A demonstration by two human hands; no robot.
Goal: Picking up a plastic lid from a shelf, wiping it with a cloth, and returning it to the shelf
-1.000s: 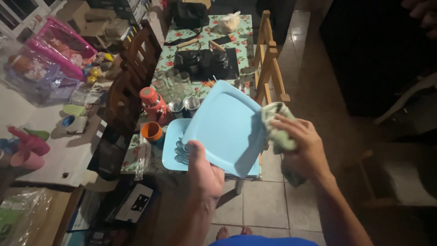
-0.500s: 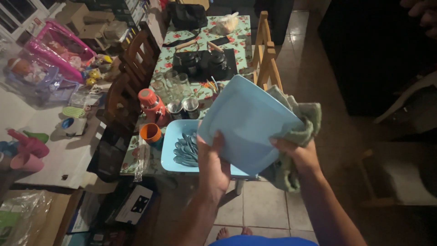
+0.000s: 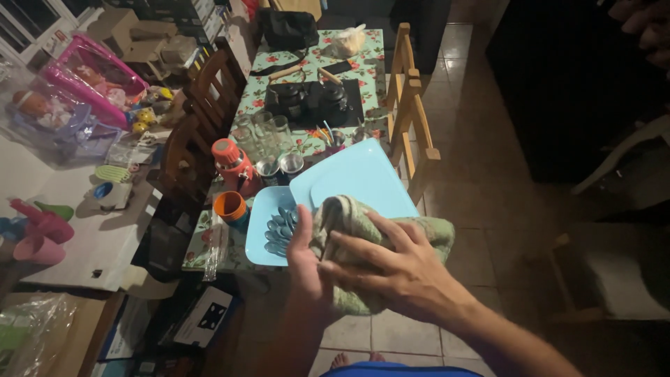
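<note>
Your left hand (image 3: 305, 260) holds the light-blue square plate (image 3: 363, 183) from below, thumb up along its near edge, the grip closed on the plate. Your right hand (image 3: 391, 269) lies flat across a green cloth (image 3: 349, 218), fingers spread, pressing the cloth against the near part of the plate; that grip is not curled shut, the cloth pinned under palm and fingers. The plate sits tilted above the near end of the worktop (image 3: 328, 77), which wears a floral covering.

Just left of the plate, on the worktop, a second light-blue tray (image 3: 259, 241) holds a heap of spoons (image 3: 280, 227). Left of that tray stands an orange cup (image 3: 230, 207), and beyond the cup an orange-and-red flask (image 3: 234, 166). Two metal tumblers (image 3: 279, 166) stand just behind the plate's far-left edge, with clear drinking glasses (image 3: 262, 129) farther back. Beyond the plate, mid-worktop, dark kettles (image 3: 307, 101) rest on a black mat. A wooden chair (image 3: 412, 105) stands right of the plate against the worktop's edge; dark chairs (image 3: 202, 98) line the opposite side. Far left of the plate, a white surface (image 3: 91, 237) carries boxed toys (image 3: 84, 91).
</note>
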